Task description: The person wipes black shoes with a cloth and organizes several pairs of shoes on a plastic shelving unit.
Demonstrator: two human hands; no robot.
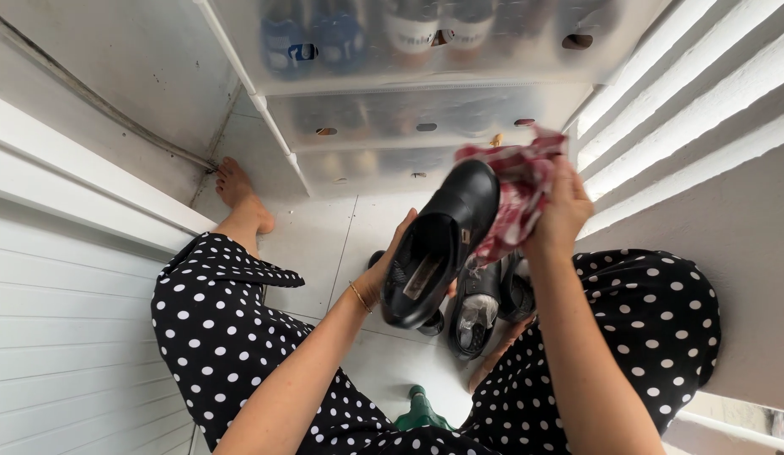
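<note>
Left hand point(390, 268) grips black shoe point(438, 244) from below, held up in front of the shoe rack point(425, 126). Right hand point(560, 215) clutches red cloth point(514, 198) against the shoe's toe. More shoes point(484, 303) on floor under held shoe, green bottle point(420, 410) nearer the person

Shoe boxes: translucent stack point(425, 118) ahead, footwear dimly visible inside
Floor: white tiles point(324, 236)
On the floor: two black shoes point(480, 307), side by side
Green bottle top: point(420, 411) near bottom edge
Right wall: white slats point(687, 93)
</note>
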